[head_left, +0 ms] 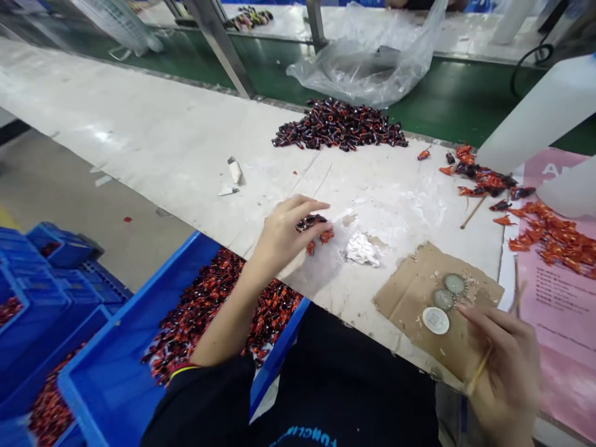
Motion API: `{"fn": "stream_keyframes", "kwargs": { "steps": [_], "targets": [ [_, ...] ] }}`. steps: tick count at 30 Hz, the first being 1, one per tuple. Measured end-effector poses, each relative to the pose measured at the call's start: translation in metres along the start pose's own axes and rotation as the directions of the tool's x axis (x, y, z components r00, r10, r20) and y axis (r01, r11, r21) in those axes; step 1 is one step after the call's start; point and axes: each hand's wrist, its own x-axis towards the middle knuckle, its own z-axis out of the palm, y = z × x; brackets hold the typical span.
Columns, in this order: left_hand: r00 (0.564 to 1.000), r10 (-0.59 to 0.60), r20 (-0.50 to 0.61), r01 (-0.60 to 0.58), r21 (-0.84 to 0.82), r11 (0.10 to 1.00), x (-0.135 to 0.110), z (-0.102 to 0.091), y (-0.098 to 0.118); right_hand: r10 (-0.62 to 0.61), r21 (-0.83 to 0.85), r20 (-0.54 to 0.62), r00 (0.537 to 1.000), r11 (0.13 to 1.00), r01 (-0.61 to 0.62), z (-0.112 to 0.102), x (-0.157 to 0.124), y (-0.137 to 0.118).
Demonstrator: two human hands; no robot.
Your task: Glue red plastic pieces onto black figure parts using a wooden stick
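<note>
My left hand [291,233] is over the white table, its thumb and fingers curved and apart. Small dark-and-red glossy pieces [311,222] show between and just below those fingers; whether they touch is hard to see. To the right of them sits a crumpled white lump [362,249]. In my right hand [505,363], slightly blurred, is a thin wooden stick [480,371], slanting through the fingers. The fingertips are near greenish round caps [444,300] and a white round lid [436,320], which lie on a piece of cardboard [405,288].
A heap of dark pieces [342,124] lies at the table's back edge, before a clear plastic bag [372,68]. Orange-red pieces [554,236] are spread on a pink sheet [554,310]. Another stick [472,212] rests nearby. A blue bin [107,366] of pieces stands below my left arm.
</note>
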Motion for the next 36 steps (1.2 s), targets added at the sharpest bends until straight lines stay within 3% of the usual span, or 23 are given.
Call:
{"fn": "stream_keyframes", "kwargs": {
  "steps": [4,9,12,15,18,26,30,31,33,36],
  "targets": [
    [0.99,-0.126,0.065,0.119,0.105,0.987,0.061,-0.017,-0.048,0.006,0.016,-0.022,1.0,1.0,-0.006,-0.007,-0.001,0.007],
    [0.927,-0.356,0.115,0.295,0.358,0.886,0.152,0.012,-0.093,-0.058,-0.033,-0.029,0.998,0.998,0.057,-0.009,0.0,0.011],
    [0.916,-0.372,0.149,0.293,0.385,0.875,0.176,0.029,-0.105,-0.062,-0.025,-0.009,0.998,0.998,0.061,-0.011,-0.003,0.009],
    [0.92,-0.354,0.171,0.262,0.403,0.877,0.174,0.034,-0.108,0.105,0.006,-0.087,0.991,0.994,-0.105,-0.012,-0.008,0.007],
    [0.927,-0.323,0.188,0.226,0.408,0.885,0.161,0.032,-0.108,0.283,0.114,-0.182,0.942,0.957,-0.265,-0.011,-0.012,0.008],
    [0.918,-0.268,0.291,0.159,0.35,0.923,0.152,0.024,-0.111,0.215,0.128,-0.142,0.966,0.972,-0.197,-0.009,-0.014,0.014],
    [0.93,-0.228,0.288,0.144,0.286,0.947,0.142,0.017,-0.09,0.252,0.123,-0.171,0.953,0.965,-0.233,-0.009,-0.016,0.014],
    [0.941,-0.209,0.267,0.149,0.23,0.962,0.133,0.015,-0.08,0.258,0.121,-0.177,0.95,0.964,-0.239,-0.008,-0.016,0.014],
    [0.967,-0.162,0.197,0.178,-0.063,0.982,0.109,0.012,-0.054,0.259,0.123,-0.19,0.947,0.963,-0.239,-0.006,-0.016,0.015],
    [0.978,-0.093,0.186,0.176,-0.503,0.846,0.063,0.012,-0.012,0.218,0.129,-0.204,0.955,0.972,-0.194,-0.003,-0.012,0.014]
  ]
}}
